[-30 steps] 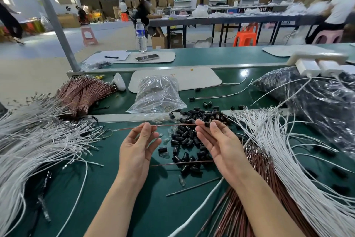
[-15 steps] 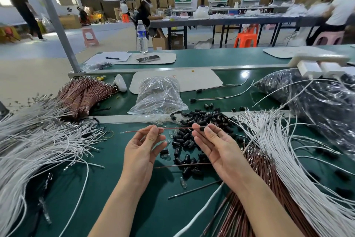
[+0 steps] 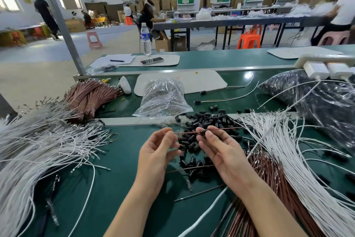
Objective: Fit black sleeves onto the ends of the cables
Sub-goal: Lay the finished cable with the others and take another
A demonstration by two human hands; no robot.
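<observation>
The right hand (image 3: 224, 150) lies palm up with its thumb and first fingers curled in, pinching a black sleeve (image 3: 202, 132) that sits on a thin brown cable (image 3: 187, 132). The left hand (image 3: 155, 152), also palm up, pinches the same cable between thumb and fingertips close to its left end, the other fingers loosely bent. The cable is held level and taut between the two hands, just above the surface (image 3: 119, 188), and its far part runs on to the right past the right fingertips.

The step in hand looks like fitting: the sleeve appears threaded on the cable, though whether it is fully seated over the terminal is too small to tell. The next move probably calls for the left hand to hold the cable firm while the right slides the sleeve along to the end, in line with the wire so the thin cable does not buckle.

Directly beyond the hands lies the heap of loose black sleeves (image 3: 207, 119), within easy reach. To the right fan out white cables (image 3: 288, 150) over a bundle of brown cables (image 3: 259, 188); a larger mass of white cables (image 3: 38, 146) covers the left. A clear bag (image 3: 163, 98) rests behind the heap.
</observation>
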